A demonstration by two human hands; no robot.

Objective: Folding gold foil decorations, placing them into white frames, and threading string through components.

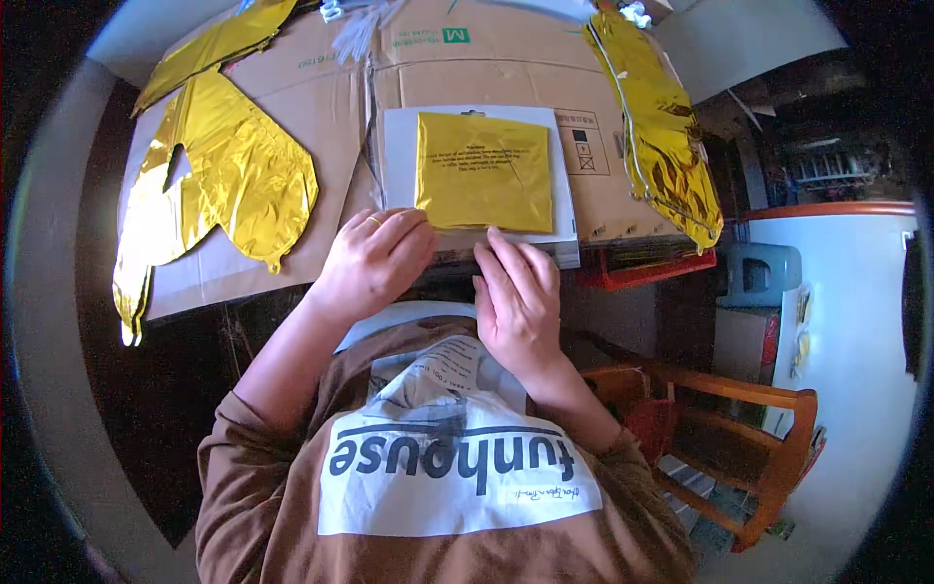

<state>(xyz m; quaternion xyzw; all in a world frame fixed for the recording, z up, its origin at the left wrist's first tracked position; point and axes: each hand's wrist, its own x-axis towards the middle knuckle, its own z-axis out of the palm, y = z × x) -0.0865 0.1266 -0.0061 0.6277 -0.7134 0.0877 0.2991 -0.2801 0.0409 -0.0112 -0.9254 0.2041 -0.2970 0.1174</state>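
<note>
A flat, folded gold foil balloon (pixel 486 195) in a clear sleeve with small dark print lies on a white card (pixel 566 209) in front of me. My left hand (pixel 379 255) is at the packet's near left corner, its fingers curled and pressed together on the edge. What lies under those fingertips is partly hidden. My right hand (pixel 520 307) rests at the middle of the near edge with its fingers stretched out, fingertips touching the sleeve. Both hands are at the front edge of a cardboard sheet (pixel 331 195).
Flat gold foil balloons (pixel 258 185) lie at the left, and another gold foil piece (pixel 666 136) hangs over the right edge. Clear plastic strips (pixel 362 37) are at the back. A red tray edge (pixel 647 273), blue-grey stool (pixel 764 273) and wooden chair (pixel 739 389) stand right.
</note>
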